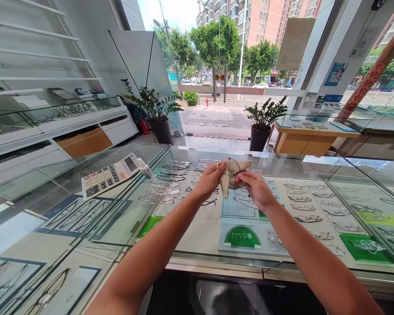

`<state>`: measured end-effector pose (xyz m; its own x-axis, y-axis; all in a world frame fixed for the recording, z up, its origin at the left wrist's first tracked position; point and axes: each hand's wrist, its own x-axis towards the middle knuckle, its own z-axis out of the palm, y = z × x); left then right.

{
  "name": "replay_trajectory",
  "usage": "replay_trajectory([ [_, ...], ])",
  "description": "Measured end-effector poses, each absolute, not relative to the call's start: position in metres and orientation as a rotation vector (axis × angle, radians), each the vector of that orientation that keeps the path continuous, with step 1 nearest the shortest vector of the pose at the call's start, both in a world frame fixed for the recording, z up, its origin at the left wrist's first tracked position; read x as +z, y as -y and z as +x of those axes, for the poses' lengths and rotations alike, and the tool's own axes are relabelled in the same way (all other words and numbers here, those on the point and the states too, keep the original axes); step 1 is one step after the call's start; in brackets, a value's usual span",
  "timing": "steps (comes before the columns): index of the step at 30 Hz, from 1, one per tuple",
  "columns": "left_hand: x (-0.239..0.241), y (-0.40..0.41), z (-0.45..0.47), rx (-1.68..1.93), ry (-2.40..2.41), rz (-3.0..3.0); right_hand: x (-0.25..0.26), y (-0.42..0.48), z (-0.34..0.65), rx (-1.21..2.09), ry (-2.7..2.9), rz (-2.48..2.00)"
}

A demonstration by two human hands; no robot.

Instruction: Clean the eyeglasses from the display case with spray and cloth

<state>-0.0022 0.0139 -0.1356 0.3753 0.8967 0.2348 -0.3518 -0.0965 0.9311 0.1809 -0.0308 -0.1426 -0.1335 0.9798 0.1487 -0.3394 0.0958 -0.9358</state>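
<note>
Above the glass counter, my left hand is closed on a beige cleaning cloth with a stitched edge. The cloth is folded about a pair of thin dark-rimmed eyeglasses, which it partly hides. My right hand pinches the eyeglasses at their right side, thumb and fingers together. Under and around both hands, several other eyeglasses lie in rows. To the left of my hands stands a small white spray bottle, next to a large white calculator.
The glass counter runs across in front of me, with a green MOHOE sign showing through it. Potted plants flank the glass door beyond. At left is a white display cabinet; at right, a wooden display table.
</note>
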Motion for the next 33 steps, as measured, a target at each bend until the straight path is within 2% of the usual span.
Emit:
replay_trajectory([
  [23,-0.132,-0.015,0.0,1.279,-0.616,1.046,-0.13,0.02,0.21,1.106,1.055,-0.794],
  [28,-0.133,-0.01,-0.002,1.154,-0.676,1.124,-0.127,0.016,0.219,1.086,1.039,-0.747],
  [33,-0.132,0.004,-0.003,0.839,-0.688,1.28,-0.123,0.014,0.226,1.063,0.983,-0.716],
])
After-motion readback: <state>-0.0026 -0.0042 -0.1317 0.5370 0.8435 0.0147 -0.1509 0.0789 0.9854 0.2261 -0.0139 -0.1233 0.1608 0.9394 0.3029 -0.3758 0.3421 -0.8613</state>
